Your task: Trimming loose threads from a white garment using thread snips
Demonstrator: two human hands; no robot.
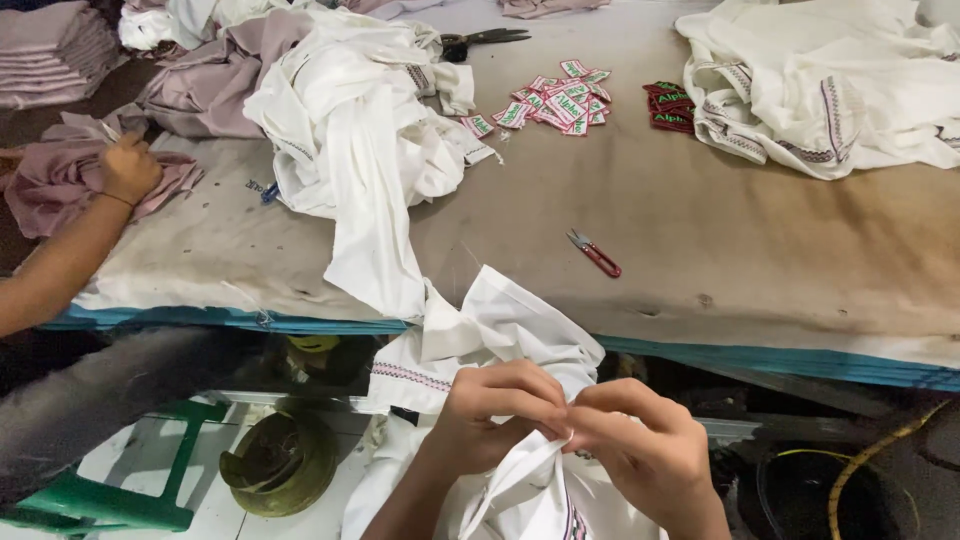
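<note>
Head view looks down over the near edge of a worn brown table point(700, 230). Both of the person's hands meet below that edge, pinching the same fold of a white garment point(495, 325) with embroidered trim. The left hand point(500, 410) is clenched on the cloth from the left, and the right hand point(635, 445) grips it from the right, fingertips touching the left's. Whether anything small sits between the fingers I cannot tell, since the cloth and knuckles hide it.

The garment hangs off the table edge and down toward the floor. Behind it, a longer heap of white cloth point(360, 140) trails across the table. Red snips point(596, 254) lie alone on the bare top, well apart from the hands. Farther back are scattered labels point(555, 100), a stack of red labels point(670, 105), black scissors point(480, 40) and another white pile point(820, 80) at far right. At left, a co-worker's hand point(128, 168) rests on mauve fabric point(60, 180). A green stool point(130, 500) stands below.
</note>
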